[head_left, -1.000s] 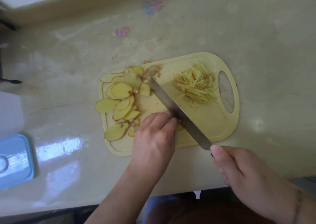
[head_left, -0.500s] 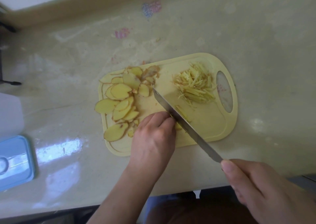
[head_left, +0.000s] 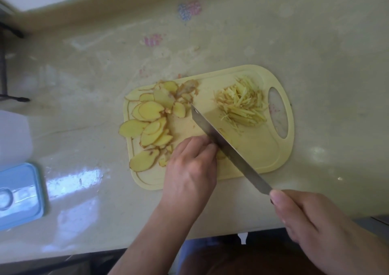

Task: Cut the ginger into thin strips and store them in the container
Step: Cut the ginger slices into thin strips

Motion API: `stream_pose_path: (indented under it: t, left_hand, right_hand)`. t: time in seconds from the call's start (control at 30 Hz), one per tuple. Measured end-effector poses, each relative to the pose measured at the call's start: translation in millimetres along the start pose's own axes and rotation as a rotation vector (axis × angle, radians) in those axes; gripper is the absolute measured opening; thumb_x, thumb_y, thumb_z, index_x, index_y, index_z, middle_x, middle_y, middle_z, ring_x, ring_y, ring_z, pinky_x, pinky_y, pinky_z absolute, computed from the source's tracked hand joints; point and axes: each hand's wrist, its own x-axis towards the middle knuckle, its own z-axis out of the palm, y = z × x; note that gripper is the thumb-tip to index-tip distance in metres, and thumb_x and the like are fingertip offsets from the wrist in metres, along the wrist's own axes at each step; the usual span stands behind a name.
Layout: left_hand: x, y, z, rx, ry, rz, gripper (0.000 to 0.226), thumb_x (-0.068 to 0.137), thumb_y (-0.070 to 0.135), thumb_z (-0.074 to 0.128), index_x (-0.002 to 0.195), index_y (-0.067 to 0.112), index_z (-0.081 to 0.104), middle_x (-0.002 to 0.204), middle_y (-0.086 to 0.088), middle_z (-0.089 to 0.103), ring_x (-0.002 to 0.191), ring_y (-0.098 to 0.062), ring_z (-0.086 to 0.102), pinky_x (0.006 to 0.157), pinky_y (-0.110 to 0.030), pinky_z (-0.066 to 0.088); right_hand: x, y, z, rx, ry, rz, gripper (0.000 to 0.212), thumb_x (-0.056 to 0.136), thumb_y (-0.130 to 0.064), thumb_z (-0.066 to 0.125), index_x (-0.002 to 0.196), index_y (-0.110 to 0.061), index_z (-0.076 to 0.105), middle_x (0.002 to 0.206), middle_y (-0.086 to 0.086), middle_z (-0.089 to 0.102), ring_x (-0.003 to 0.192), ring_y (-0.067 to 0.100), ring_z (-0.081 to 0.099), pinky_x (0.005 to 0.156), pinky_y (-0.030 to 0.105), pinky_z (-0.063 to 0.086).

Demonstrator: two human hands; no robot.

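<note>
My right hand (head_left: 311, 218) is wrapped round the knife (head_left: 229, 148) handle; my left hand (head_left: 190, 165), fingers curled, pins ginger against the blade on the cutting board (head_left: 263, 157). Ginger slices (head_left: 149, 123) lie left; ginger strips (head_left: 242, 104) piled right; blue container lid (head_left: 19, 194) rests at the surface's left edge.

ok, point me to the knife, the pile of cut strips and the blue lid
knife (head_left: 227, 148), head view, middle of the blade.
cut strips (head_left: 242, 104), head view, centre of the pile.
blue lid (head_left: 19, 194), head view, top surface.

Bare board (head_left: 255, 148) (seemingly) between knife (head_left: 228, 151), strips (head_left: 242, 106).
</note>
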Motion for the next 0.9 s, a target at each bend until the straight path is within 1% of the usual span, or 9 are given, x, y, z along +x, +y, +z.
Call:
stream_pose_path:
  t: [0.1,0.2,0.27,0.37,0.43,0.5,0.67,0.8,0.9]
  left_hand:
    - [-1,-1,0,0.002,0.032,-0.004,0.007,0.086,0.000,0.071,0.082,0.004,0.075,0.086,-0.007,0.068,0.080,-0.029,0.065,0.071,-0.037,0.054]
    - [0,-2,-2,0.013,0.021,0.003,0.009,0.084,0.000,0.072,0.079,0.006,0.075,0.083,-0.004,0.070,0.081,-0.028,0.068,0.071,-0.038,0.054]
    - [0,-1,-2,0.028,0.000,0.001,0.009,0.083,0.001,0.071,0.078,0.008,0.074,0.083,-0.002,0.071,0.082,-0.026,0.069,0.072,-0.037,0.054]
    - [1,1,-2,0.057,-0.012,-0.007,0.009,0.081,0.002,0.070,0.079,0.009,0.075,0.086,-0.001,0.073,0.084,-0.025,0.070,0.073,-0.037,0.053]
    - [1,2,-2,0.069,-0.005,0.002,0.009,0.080,0.002,0.071,0.082,0.009,0.077,0.089,-0.001,0.074,0.086,-0.024,0.071,0.074,-0.037,0.053]
    - [1,3,-2,0.073,0.001,0.012,0.009,0.081,0.002,0.072,0.083,0.009,0.077,0.091,-0.001,0.075,0.087,-0.025,0.071,0.074,-0.037,0.054]
    - [-1,2,-5,0.103,0.021,0.018,0.008,0.083,0.003,0.075,0.080,0.011,0.075,0.087,0.001,0.072,0.086,-0.025,0.069,0.073,-0.036,0.050]
    - [-1,5,-6,0.156,0.057,-0.005,0.012,0.082,0.006,0.071,0.073,0.015,0.073,0.084,0.005,0.073,0.083,-0.024,0.069,0.068,-0.036,0.048]
    - [0,5,-5,0.172,0.069,-0.013,0.013,0.079,0.006,0.070,0.071,0.016,0.072,0.083,0.007,0.073,0.081,-0.023,0.069,0.065,-0.036,0.047]
  right_hand:
    - [-24,3,5,-0.066,0.259,-0.007,0.068,0.086,-0.085,0.020,0.076,-0.032,0.060,0.064,-0.007,0.059,0.062,0.002,0.058,0.060,0.021,0.045]
    - [-33,8,13,-0.070,0.325,-0.013,0.049,0.090,-0.080,0.023,0.090,-0.046,0.058,0.062,-0.009,0.058,0.068,-0.003,0.059,0.063,0.014,0.045]
    - [-29,4,10,-0.087,0.307,-0.033,0.050,0.095,-0.075,0.021,0.088,-0.041,0.057,0.063,-0.008,0.058,0.070,-0.007,0.058,0.063,0.009,0.043]
    - [-20,-9,6,-0.131,0.170,-0.007,0.069,0.099,-0.069,0.019,0.063,-0.026,0.059,0.044,-0.006,0.049,0.063,-0.001,0.054,0.055,0.011,0.039]
    - [-1,-10,2,-0.025,0.043,0.002,0.090,0.082,-0.089,0.014,0.060,-0.011,0.054,0.044,-0.002,0.044,0.055,0.010,0.048,0.059,0.022,0.041]
    - [12,-4,4,0.038,-0.067,0.014,0.089,0.074,-0.093,0.012,0.066,-0.011,0.045,0.051,0.000,0.044,0.049,0.010,0.042,0.057,0.032,0.040]
    - [8,0,-2,0.046,-0.088,0.041,0.077,0.078,-0.086,0.017,0.074,-0.013,0.041,0.052,0.003,0.038,0.048,0.012,0.037,0.057,0.040,0.038]
    - [-17,-6,-8,0.009,-0.085,0.140,0.099,0.055,-0.103,0.000,0.078,-0.017,0.045,0.062,0.008,0.050,0.052,0.010,0.046,0.065,0.027,0.042]
    - [-24,-6,-6,-0.030,0.067,0.056,0.096,0.062,-0.102,0.004,0.071,-0.021,0.055,0.057,0.000,0.056,0.056,0.007,0.055,0.056,0.011,0.040]
